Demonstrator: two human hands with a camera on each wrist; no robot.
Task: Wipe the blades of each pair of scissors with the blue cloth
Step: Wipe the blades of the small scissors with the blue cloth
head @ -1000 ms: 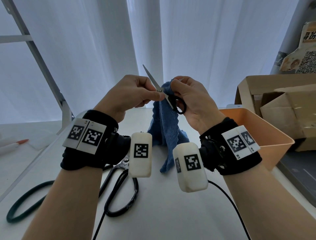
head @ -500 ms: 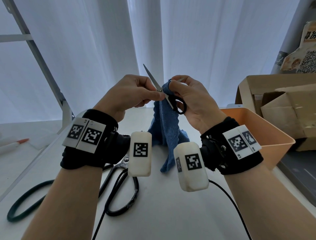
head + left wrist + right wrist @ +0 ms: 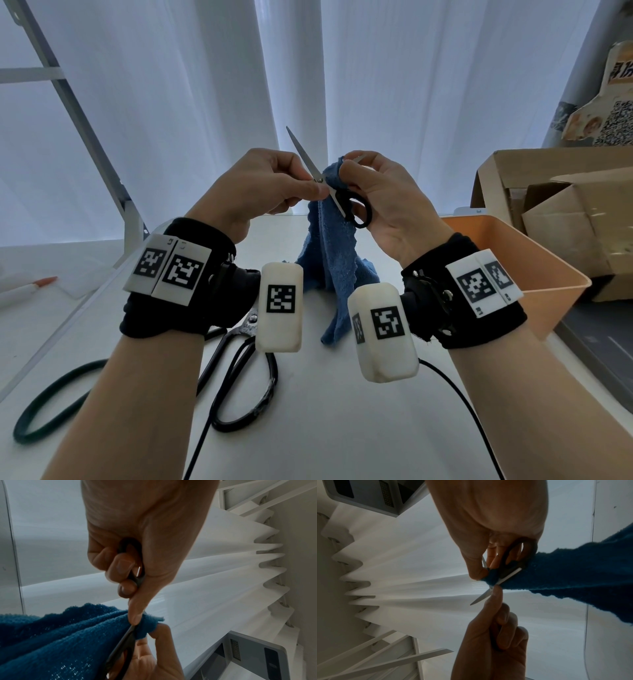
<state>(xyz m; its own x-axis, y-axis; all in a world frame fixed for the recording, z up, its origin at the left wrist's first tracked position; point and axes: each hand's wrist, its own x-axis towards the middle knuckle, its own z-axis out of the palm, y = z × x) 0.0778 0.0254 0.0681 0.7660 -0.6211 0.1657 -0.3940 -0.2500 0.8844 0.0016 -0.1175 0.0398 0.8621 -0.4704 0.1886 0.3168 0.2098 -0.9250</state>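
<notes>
Item, small scissors [image 3: 337,195]: held aloft before you, blades splayed; your left hand [image 3: 263,192] pinched one handle loop and the pivot; your right hand [image 3: 380,202] pinched the blue cloth [image 3: 330,253] round the second blade; best drawn spine-side toward the tip. Item, orange bin [image 3: 534,274]: contents unseen. Item, cardboard box [image 3: 548,192]: contents unclear.

No words or numbers can be read with any certainty. The white plates [image 3: 168,270] on the wrist bands and the white blocks [image 3: 280,306] below them carry black-and-white square code markers only. At the far right a cardboard sign [image 3: 613,99] bears large orange Chinese characters, cut off by the picture's edge, and a QR code [image 3: 616,124] beneath them.
</notes>
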